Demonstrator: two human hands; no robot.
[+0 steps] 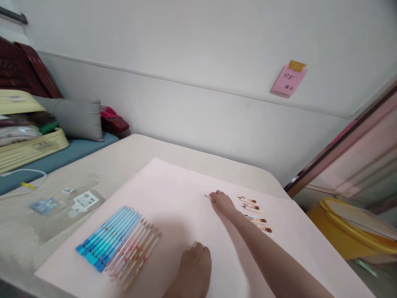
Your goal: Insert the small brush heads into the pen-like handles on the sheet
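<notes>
My right hand [221, 202] is closed over a slim pen [206, 195] lying at the sheet's middle. Only the pen's pointed tip and a short pinkish part show past my fingers. My left hand [196, 263] rests lower down on the pale pink sheet [180, 186], fingers curled in, with nothing visible in it. Left of it, several blue pens [111, 238] lie side by side in a slanted row. Several white and pink pens [135, 252] adjoin them. Right of my right hand, several pinkish pens with brown ends [253, 207] lie spaced apart.
Clear plastic packaging with a white label [85, 200] lies on the beige mattress [108, 165] at left. Beyond are a grey pillow [76, 118] and an open yellow case [37, 145]. A yellow tub [338, 229] stands right of the bed. A pink note [288, 80] hangs on the wall.
</notes>
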